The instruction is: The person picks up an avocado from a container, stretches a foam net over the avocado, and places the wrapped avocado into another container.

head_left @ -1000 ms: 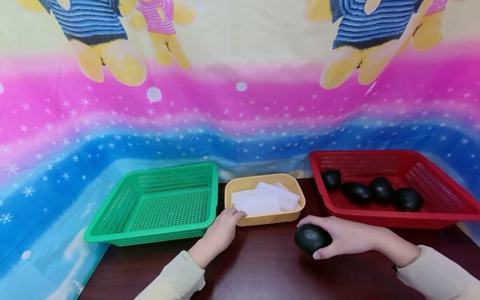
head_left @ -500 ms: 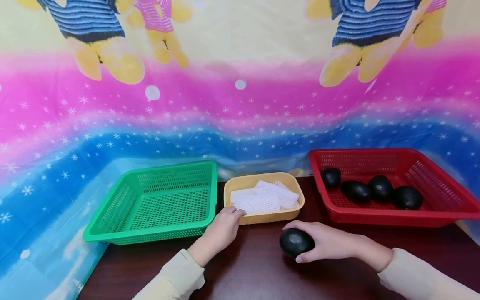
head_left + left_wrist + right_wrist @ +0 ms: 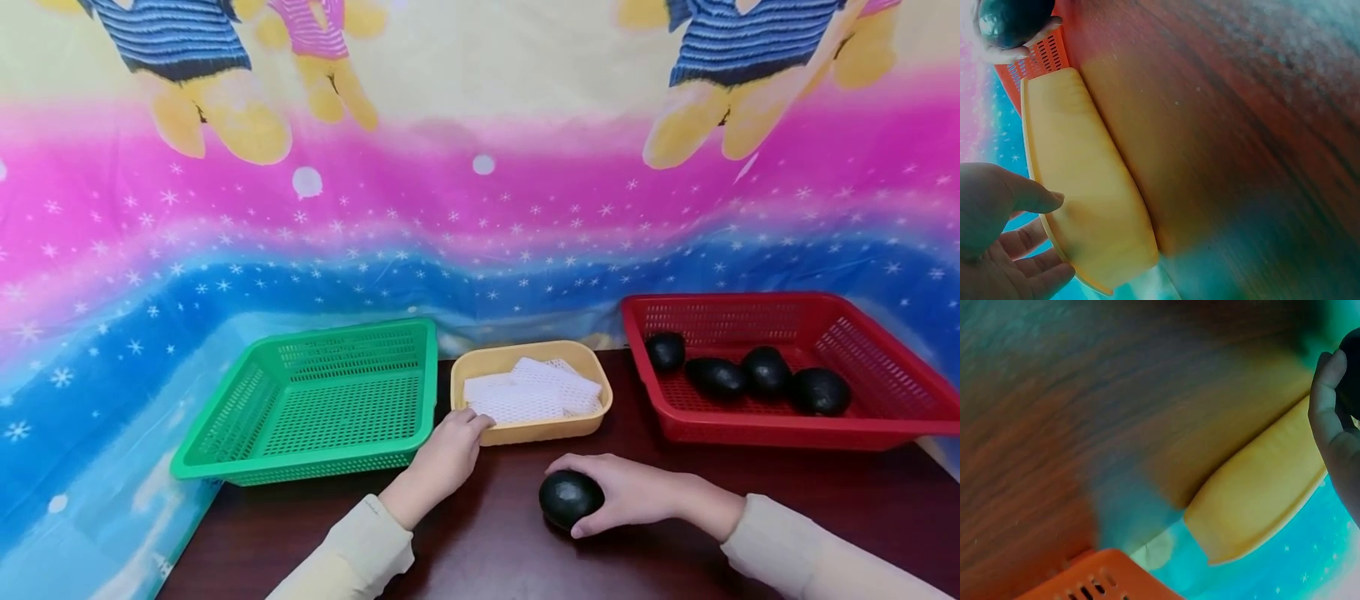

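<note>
In the head view my right hand grips a dark avocado low over the front of the table, thumb and fingers around its right side. At the right edge of the right wrist view, part of the avocado shows beside the fingers. My left hand rests at the front left corner of a small yellow basket. From the left wrist, thumb and fingers are seen apart by its rim. White foam net sleeves lie flat inside this basket.
A green basket with nothing in it stands on the left. On the right, a red basket holds several avocados. Behind them hangs a printed cloth. All three baskets stand on a dark wooden table.
My right hand has carried the avocado leftward and slightly nearer to me, away from the red basket. The left hand has stayed at the yellow basket's corner.
</note>
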Available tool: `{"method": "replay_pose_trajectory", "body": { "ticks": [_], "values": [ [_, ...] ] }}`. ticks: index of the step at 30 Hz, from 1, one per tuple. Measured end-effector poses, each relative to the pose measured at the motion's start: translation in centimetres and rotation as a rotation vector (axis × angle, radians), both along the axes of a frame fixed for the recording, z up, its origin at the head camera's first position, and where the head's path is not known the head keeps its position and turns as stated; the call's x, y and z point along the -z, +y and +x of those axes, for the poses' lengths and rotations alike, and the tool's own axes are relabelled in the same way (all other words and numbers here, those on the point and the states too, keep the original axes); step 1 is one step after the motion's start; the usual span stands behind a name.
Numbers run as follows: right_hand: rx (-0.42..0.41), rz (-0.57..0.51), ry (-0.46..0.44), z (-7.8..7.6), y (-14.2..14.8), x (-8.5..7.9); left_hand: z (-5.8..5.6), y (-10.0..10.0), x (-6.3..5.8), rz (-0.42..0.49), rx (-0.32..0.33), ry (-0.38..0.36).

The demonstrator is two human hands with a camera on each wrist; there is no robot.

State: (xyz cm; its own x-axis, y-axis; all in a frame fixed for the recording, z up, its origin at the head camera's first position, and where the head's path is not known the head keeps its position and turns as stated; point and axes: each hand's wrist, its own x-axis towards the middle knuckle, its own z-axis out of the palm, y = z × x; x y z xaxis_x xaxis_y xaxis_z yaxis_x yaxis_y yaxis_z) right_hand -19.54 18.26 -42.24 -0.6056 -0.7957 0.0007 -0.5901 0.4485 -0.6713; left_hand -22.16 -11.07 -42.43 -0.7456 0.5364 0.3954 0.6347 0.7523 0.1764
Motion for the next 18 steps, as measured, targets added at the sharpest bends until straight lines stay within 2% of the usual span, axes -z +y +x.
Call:
{"method": "replay_pose_trajectory", "body": {
  "ticks": [9,18],
  "values": [
    [0.001,0.011,0.016,0.12,-0.80,0.59,-0.01,-0.01,0.04,0.011,-0.007,-0.016],
    [0.017,0.038,0.024,0.20,-0.86,0.44,0.18,0.46,-0.45,-0.002,-0.041,-0.054]
  ]
}}
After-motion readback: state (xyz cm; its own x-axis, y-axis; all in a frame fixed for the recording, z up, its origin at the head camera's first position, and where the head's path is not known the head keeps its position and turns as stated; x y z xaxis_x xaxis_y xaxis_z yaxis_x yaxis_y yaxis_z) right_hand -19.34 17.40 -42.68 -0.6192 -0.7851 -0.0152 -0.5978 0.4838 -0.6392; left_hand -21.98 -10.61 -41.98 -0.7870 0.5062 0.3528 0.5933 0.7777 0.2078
